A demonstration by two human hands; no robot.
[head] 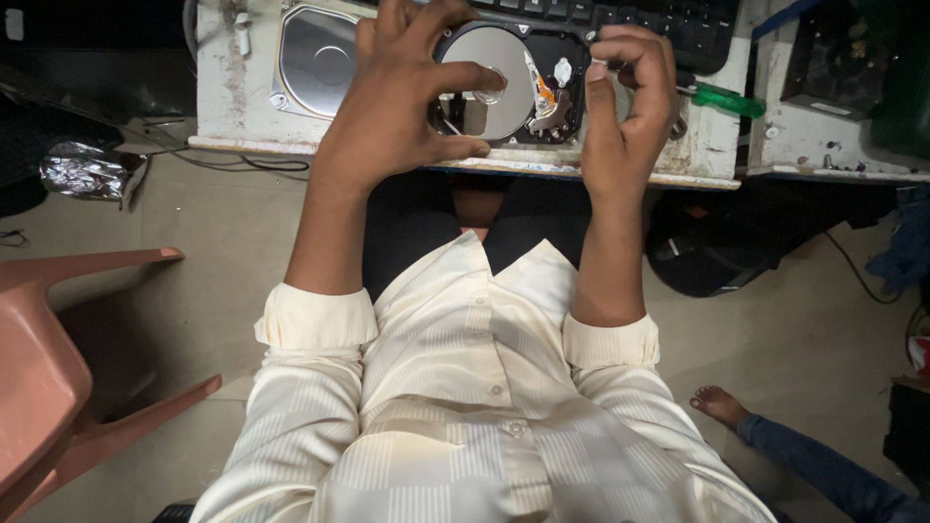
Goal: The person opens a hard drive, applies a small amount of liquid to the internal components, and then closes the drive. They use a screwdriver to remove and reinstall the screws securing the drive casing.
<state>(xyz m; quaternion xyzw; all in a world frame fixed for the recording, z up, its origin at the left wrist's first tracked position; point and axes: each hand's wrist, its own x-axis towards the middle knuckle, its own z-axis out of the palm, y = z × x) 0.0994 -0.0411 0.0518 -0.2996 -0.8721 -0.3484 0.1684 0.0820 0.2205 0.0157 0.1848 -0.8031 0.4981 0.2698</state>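
Lying open at the 12 o'clock edge of the view, the hard drive is sitting on a worn, stained white tabletop with its lid off. Its round platter is gleaming like a mirror, smooth and silvery, inside a dark rectangular metal frame; a small metal arm and a strip of orange film are showing at the platter's 3 o'clock side. The left hand is spreading its fingers apart over the drive, thumb tip touching the hub at the platter's centre, gripping nothing. The right hand is curling its fingers together at the drive's 3 o'clock edge, pinched on a screwdriver whose translucent green plastic handle is sticking out toward 3 o'clock. The removed lid, a dull grey metal plate with a pressed circle, is resting at the drive's 9 o'clock side. A black keyboard is lying just beyond, at 12 o'clock. Crumpled foil and a smooth pink plastic chair are sitting at 9 o'clock.
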